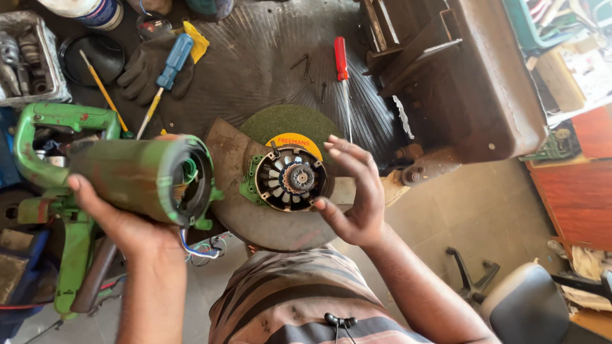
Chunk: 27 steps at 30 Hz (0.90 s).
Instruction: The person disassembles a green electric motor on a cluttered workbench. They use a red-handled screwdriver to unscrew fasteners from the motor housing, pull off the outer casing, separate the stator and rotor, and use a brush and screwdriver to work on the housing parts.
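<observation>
At the far left a grey tray (pixel 32 57) of metal parts sits on the workbench (pixel 255 64). The left hand (pixel 121 223) grips a green motor housing (pixel 140 178) from below, its open end turned to the right, with loose wires (pixel 204 247) hanging under it. Behind lie a black glove (pixel 143 70) and a blue-handled screwdriver (pixel 169 67). In the middle, a green cutting disc (pixel 290 124) and metal guard (pixel 255 216) carry the fan end of the motor (pixel 290 178). The right hand (pixel 354 197) is spread open, thumb and fingers just beside that fan. A red-handled screwdriver (pixel 342 64) lies beyond.
</observation>
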### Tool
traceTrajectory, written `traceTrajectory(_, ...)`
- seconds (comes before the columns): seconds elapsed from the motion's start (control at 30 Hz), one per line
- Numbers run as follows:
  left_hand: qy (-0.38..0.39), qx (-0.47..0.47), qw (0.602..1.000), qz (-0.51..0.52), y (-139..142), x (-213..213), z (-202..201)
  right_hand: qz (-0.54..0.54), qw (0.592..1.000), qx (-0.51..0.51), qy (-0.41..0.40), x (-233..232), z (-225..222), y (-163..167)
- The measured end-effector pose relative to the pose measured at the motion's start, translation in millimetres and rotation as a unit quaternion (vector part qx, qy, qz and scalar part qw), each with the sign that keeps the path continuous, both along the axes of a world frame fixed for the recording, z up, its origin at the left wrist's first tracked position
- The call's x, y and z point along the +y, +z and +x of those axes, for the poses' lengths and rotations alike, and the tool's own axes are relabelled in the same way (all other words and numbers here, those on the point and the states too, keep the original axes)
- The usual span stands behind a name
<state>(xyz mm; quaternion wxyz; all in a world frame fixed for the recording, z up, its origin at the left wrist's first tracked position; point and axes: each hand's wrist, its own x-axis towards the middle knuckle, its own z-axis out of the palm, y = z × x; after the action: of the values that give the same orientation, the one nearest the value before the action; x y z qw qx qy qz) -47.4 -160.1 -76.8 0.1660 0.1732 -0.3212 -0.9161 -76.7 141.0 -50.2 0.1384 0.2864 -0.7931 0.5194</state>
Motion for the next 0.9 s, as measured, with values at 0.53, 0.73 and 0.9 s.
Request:
traceTrajectory(0.53, -0.081, 0.077, 0.973, 0.204, -31.8, -25.0, 45.1, 0.101, 0.986, 0.086, -0.105, -34.1, 9.3, 23.3)
traceTrajectory(0.73, -0.111, 0.09, 0.972, 0.188, -28.0, -18.6, 67.3, 0.028, 0.995, 0.036, -0.092, -37.4, 11.9, 8.7)
traceTrajectory(0.9, -0.135, 0.084, 0.972, 0.172, -26.0, -14.2, 80.6, 0.021, 0.995, 0.025, -0.09, -37.9, 14.1, 6.3)
